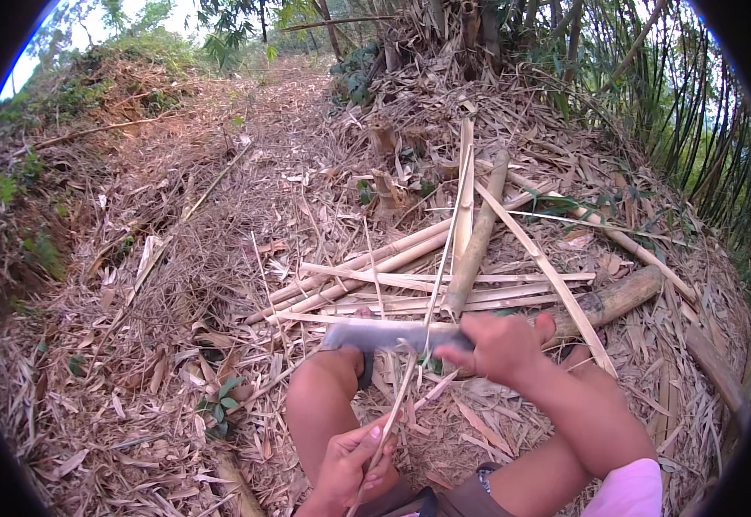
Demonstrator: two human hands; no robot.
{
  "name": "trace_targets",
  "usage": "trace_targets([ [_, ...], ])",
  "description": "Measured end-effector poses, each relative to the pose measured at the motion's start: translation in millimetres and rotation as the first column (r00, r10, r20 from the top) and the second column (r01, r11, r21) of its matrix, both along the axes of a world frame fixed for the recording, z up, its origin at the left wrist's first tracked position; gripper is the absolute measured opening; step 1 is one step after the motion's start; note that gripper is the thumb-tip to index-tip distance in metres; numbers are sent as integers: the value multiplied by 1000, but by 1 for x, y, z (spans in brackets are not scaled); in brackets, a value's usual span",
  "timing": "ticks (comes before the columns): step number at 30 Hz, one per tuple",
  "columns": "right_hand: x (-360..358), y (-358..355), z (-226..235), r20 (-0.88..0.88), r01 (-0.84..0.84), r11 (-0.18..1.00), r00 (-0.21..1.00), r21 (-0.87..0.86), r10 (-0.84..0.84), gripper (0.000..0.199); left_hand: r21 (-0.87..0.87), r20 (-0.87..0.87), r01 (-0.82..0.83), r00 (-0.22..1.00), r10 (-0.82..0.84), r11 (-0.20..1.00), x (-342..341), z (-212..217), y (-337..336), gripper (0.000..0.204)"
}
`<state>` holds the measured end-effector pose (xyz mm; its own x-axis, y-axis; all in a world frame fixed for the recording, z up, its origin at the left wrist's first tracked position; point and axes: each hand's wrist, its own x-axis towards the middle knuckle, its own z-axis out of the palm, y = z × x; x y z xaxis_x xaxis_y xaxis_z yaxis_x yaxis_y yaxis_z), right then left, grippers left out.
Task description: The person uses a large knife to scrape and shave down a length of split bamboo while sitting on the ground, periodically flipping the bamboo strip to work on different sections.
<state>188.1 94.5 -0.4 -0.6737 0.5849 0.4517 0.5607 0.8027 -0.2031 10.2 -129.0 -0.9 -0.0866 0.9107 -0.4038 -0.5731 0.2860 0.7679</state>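
Note:
My left hand [349,465] is closed round a thin bamboo strip [403,395], its thumb lying along the strip near my lap. The strip slants up and away, past the blade, toward the split bamboo. My right hand [509,346] grips a broad-bladed machete [384,335]; its handle is hidden in the fist. The grey blade points left, slightly blurred, and crosses the strip between my knees. Whether the edge has bitten into the strip, I cannot tell.
Split bamboo slats [530,246] and bamboo poles [479,228] lie crossed ahead. A thick bamboo log [612,303] rests at the right. Cut stumps [386,194] stand beyond. Dry leaves cover the ground, and a bamboo clump [470,34] rises behind.

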Motion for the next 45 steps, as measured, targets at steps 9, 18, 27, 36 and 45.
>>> trace_targets([
  [9, 29, 69, 6, -70, 197, 974, 976, -111, -205, 60, -83, -138, -81, 988, 69, 993, 10, 20, -30, 31],
  [18, 38, 78, -5, -7, 218, 921, 972, -324, -233, 66, -165, -88, 1, 996, -16, 986, 20, -13, -52, 40],
  [27, 64, 86, -24, 75, 236, 933, 972, -271, -224, 70, -246, -214, 34, 973, -88, 969, 22, -27, -65, 43],
  [36, 90, 107, -14, 112, 461, 750, 876, -474, -469, 77, -308, -243, -6, 967, -73, 952, 11, -44, -111, 44],
  [45, 103, 144, -52, -11, 532, 698, 791, -480, -611, 85, -314, -208, -20, 977, -48, 949, 2, -50, -115, 35],
])
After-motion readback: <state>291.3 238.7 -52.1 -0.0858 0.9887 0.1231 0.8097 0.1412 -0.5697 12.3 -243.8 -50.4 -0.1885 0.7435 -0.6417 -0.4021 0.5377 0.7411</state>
